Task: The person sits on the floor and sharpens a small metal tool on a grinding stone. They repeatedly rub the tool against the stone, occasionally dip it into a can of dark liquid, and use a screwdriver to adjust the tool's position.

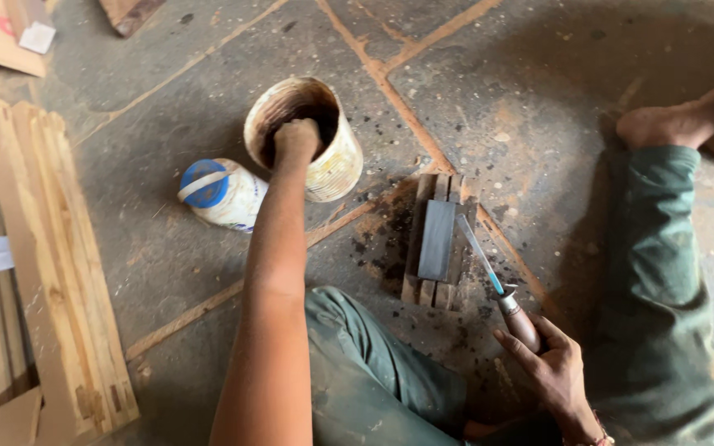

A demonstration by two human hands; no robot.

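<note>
The right hand (549, 363) sits nearest the camera, fingers wrapped around the brown wooden handle of a chisel (496, 289) whose narrow blade slants up and left until its tip rests on the right edge of the wooden block (438, 239). That block lies on the stone floor (539, 91) with a dark grey sharpening stone (437, 239) set lengthways on top of it (dark wet specks stain the floor to the block's left). Up and left of the block stands a worn, rust-stained tin can (324, 157), and the left hand (296, 139) is plunged into its mouth, fingers hidden, so their grip cannot be told. Left of the can, just beside it, a white jar with a blue lid (221, 192) lies on its side
</note>
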